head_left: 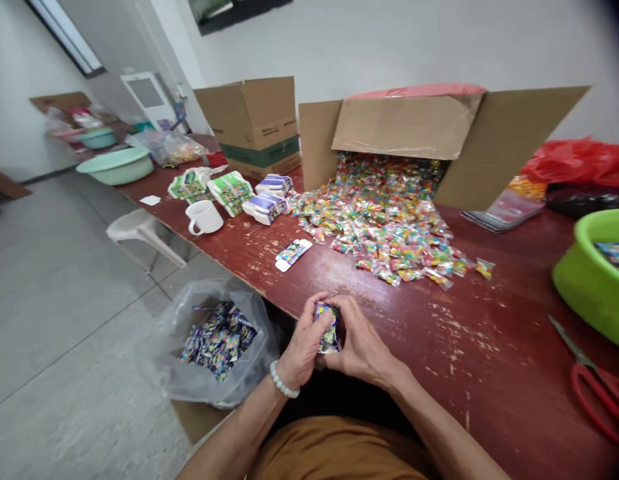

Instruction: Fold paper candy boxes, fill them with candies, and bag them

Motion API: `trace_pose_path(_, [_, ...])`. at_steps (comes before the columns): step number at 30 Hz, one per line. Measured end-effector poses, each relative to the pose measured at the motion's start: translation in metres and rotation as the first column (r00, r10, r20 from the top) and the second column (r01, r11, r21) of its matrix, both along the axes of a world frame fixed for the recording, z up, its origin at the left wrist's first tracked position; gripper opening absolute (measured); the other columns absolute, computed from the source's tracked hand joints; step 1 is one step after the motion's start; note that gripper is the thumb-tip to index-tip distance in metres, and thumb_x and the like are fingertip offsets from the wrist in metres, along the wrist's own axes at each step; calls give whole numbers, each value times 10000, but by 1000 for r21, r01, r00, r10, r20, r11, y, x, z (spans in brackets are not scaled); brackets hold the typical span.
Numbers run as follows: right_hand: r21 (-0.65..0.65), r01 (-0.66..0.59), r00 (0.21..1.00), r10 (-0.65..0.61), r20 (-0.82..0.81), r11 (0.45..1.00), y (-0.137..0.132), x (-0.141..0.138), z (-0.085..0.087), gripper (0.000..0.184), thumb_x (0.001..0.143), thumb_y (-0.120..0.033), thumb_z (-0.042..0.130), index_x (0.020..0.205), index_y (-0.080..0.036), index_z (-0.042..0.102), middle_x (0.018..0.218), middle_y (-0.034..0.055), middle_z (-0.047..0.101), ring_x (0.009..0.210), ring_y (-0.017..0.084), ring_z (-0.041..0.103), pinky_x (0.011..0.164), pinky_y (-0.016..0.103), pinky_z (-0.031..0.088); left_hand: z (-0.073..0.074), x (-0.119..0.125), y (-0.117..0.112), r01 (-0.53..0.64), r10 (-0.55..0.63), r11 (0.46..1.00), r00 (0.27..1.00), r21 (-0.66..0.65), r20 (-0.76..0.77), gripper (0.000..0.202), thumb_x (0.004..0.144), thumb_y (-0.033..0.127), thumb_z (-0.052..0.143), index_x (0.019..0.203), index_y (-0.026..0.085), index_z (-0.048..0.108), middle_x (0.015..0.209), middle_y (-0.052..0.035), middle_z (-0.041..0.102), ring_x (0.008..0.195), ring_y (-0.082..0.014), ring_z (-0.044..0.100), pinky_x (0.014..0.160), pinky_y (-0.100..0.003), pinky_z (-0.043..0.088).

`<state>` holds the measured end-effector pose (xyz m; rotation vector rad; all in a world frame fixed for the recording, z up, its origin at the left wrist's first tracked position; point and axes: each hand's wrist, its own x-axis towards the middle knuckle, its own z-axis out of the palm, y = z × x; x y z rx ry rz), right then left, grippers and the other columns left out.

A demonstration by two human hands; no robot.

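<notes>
Across the middle of the view runs a long, scuffed, dark red wooden table [489,333], its near edge just in front of the person. On its far side a large brown cardboard box [404,127] lies tipped over, flaps spread wide. A broad heap of small, clear-wrapped, many-coloured packets [389,227] spills from its mouth onto the tabletop. Left of it a smaller brown cardboard box with a green band [254,120] stands upright, top flaps open.

At the right edge sits a bright green plastic basin [589,280], only partly in view. Below the table's near edge, to the person's left, a clear plastic bag [189,380] gapes open, with dark printed packs [216,340] piled inside.

The left hand [302,350] and the right hand [359,343] meet at the near edge of the table, well apart from the heap.

Red-handled scissors [599,387] lie on the table near the green basin, to the person's right. A white ceramic mug [204,217] stands towards the left, beside stacks of folded printed cartons [229,190]. One flat printed carton [292,254] lies alone between the mug and the hands.

Smallest is the little dark printed pack [328,328]. It is clamped upright between the curled fingers and thumbs of both hands, over the table's edge.
</notes>
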<state>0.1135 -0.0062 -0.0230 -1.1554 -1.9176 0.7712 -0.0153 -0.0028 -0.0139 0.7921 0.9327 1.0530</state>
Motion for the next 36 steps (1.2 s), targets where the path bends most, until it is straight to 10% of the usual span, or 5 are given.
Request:
trace_pose_path(4, [-170,-40,998,31,-53,985,1,8,-16,1027,628,-381,792,1438,-231,180,1396,149,339,1169,281,490,949,436,462,-5,-70,3,-56,104,992,872,114,-478,519,870,492,507,1329,278,394,1022,-51,630,860,-209,633,623,-284,500])
trace_pose_path(8, [-262,187,982,-187,25,947,11,36,-33,642,801,-348,618,1364,-242,329,1262,105,490,999,229,585,847,417,503,-2,-149,25,-6,238,971,-3,238,-971,538,827,486,516,1282,199,507,1122,-130,616,1033,-325,572,863,-467,455])
trace_pose_path(11, [-214,252,966,-232,117,944,18,48,-40,471,815,-321,585,1255,-226,448,1164,83,570,933,222,610,804,404,510,0,-153,59,165,278,957,-281,239,-918,547,876,478,452,1330,173,480,1254,-149,567,1122,-319,523,941,-442,418])
trace_pose_path(20, [-57,250,963,-242,121,967,13,47,-49,328,820,-199,532,1148,-204,522,1092,65,605,810,166,619,756,326,518,-10,-76,173,310,283,932,-298,188,-912,590,787,634,533,1201,222,615,1269,-155,546,1134,-349,488,884,-463,428])
trace_pose_path(36, [-286,267,956,-290,-42,921,28,52,-40,389,777,-298,596,1146,-184,550,1032,66,633,750,167,617,725,350,504,1,-69,140,267,462,856,-12,443,-887,464,865,479,511,1235,202,554,1139,-109,616,1049,-257,582,902,-357,440])
